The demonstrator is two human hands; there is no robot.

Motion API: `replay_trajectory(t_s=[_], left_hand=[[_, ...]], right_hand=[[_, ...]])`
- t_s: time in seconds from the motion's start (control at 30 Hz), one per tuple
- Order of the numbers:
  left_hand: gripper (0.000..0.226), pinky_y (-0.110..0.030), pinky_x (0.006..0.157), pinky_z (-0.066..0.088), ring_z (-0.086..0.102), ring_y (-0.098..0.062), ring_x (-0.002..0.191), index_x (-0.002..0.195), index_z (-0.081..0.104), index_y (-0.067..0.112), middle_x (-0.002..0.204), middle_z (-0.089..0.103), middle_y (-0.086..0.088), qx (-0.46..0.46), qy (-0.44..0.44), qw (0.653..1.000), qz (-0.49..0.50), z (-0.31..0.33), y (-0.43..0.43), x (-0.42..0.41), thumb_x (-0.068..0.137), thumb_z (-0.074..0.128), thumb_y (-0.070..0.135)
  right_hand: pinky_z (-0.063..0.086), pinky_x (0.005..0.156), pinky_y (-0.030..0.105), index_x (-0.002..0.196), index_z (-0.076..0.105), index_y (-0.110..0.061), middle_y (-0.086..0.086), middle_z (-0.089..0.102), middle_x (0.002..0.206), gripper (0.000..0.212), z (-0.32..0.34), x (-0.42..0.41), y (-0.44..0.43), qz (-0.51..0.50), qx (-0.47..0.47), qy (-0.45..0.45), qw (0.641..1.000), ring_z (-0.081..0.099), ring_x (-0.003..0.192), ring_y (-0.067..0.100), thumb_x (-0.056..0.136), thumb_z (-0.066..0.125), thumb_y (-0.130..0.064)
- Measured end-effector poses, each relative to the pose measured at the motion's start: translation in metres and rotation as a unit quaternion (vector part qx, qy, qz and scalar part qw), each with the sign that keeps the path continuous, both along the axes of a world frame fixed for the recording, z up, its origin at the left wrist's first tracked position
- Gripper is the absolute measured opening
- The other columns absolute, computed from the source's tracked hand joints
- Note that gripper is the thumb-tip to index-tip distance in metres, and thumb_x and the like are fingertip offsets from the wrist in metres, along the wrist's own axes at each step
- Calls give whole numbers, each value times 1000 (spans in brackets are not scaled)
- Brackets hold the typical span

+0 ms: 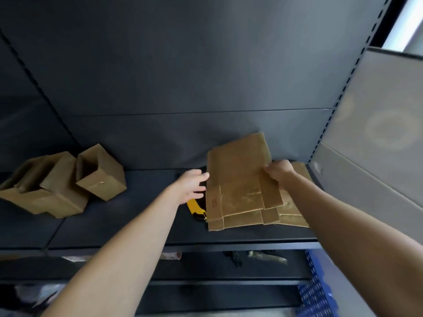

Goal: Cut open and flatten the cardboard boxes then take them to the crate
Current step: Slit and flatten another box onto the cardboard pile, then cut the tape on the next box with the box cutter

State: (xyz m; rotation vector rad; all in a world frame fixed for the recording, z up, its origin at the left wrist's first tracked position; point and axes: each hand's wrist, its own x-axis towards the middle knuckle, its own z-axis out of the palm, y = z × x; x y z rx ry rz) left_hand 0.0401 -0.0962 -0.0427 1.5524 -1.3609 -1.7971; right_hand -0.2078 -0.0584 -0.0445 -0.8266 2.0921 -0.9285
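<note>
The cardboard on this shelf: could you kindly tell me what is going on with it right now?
A person is working at a dark shelf. Their right-hand grip holds the right edge of a flattened box, tilted up over a pile of other flattened pieces. The left-hand grip is open at the box's left edge. A yellow cutter lies on the shelf beside the pile. Further left, several boxes stand unflattened, one open-topped. A blue crate shows at lower right.

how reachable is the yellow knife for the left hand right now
Probably yes: the left hand is open and right beside the yellow knife on the shelf. The flattened cardboard, gripped by the right hand, hides only one end of it.
</note>
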Motion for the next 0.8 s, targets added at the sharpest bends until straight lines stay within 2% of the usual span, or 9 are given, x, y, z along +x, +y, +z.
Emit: replay_trajectory(t_s=[0.07, 0.13, 0.23, 0.27, 0.37, 0.43, 0.6, 0.7, 0.8], left_hand=[[60, -46, 109, 36, 40, -30, 134, 150, 22, 11, 154, 30, -8, 14, -31, 998, -51, -14, 3, -9, 99, 52, 21], [58, -46, 112, 32, 36, -28, 137, 150, 24, 13, 155, 28, -8, 29, -69, 993, -92, -27, 6, -14, 99, 50, 20], [56, -45, 112, 31, 34, -25, 138, 149, 26, 13, 153, 31, -8, 37, -85, 991, -101, -40, 7, -15, 99, 49, 19], [55, -43, 110, 33, 37, -25, 137, 149, 27, 12, 152, 33, -8, 30, -85, 991, -99, -41, 7, -15, 100, 49, 18], [47, -32, 92, 44, 52, -22, 115, 145, 37, 10, 130, 50, -8, -42, -95, 993, -56, -34, 2, -10, 99, 48, 16], [40, -30, 91, 43, 55, -22, 111, 137, 48, 8, 126, 56, -7, -121, -120, 985, -4, -25, -5, -4, 97, 50, 13], [24, -22, 82, 42, 58, -15, 105, 118, 61, 14, 120, 61, -2, -268, -203, 936, 100, -6, -14, 49, 96, 52, 12], [26, -21, 83, 40, 55, -15, 106, 121, 59, 12, 123, 57, -2, -311, -265, 901, 147, 3, -13, 95, 97, 49, 10], [30, -29, 86, 44, 54, -19, 106, 127, 53, 12, 132, 48, -5, -324, -326, 869, 181, 5, -20, 140, 98, 47, 13]], right_hand=[[42, 54, 27, 89, 60, -4, 9, 53, 69, 18, -16, -2, -1, 27, 57, 24, 998, 49, 55, 20, 94, 54, -20], [39, 52, 25, 101, 60, 0, 12, 54, 76, 19, -32, -4, 0, 41, 114, 5, 993, 47, 57, 20, 93, 53, -16], [40, 55, 26, 82, 54, -8, 11, 53, 85, 14, -36, 3, 1, 78, 147, 35, 985, 48, 67, 21, 94, 48, -8], [40, 57, 26, 83, 57, -8, 11, 55, 89, 15, -32, 6, 0, 76, 135, 74, 985, 51, 74, 23, 94, 47, -8], [43, 73, 28, 115, 61, 0, 17, 63, 112, 29, -15, 22, -15, 58, 65, 131, 988, 60, 99, 31, 93, 46, -8], [43, 78, 27, 122, 60, -4, 16, 63, 120, 33, 1, 43, -28, 97, 22, 142, 985, 59, 109, 32, 93, 45, -10], [43, 81, 27, 112, 65, -5, 10, 65, 109, 24, 19, 118, -50, 257, -64, 116, 957, 58, 109, 28, 94, 52, -13], [44, 86, 29, 117, 63, -4, 11, 64, 112, 30, 15, 160, -62, 324, -58, 94, 940, 57, 110, 27, 94, 55, -22], [42, 81, 25, 124, 59, -4, 10, 62, 116, 35, 10, 194, -72, 363, -45, 86, 927, 58, 108, 26, 95, 57, -24]])
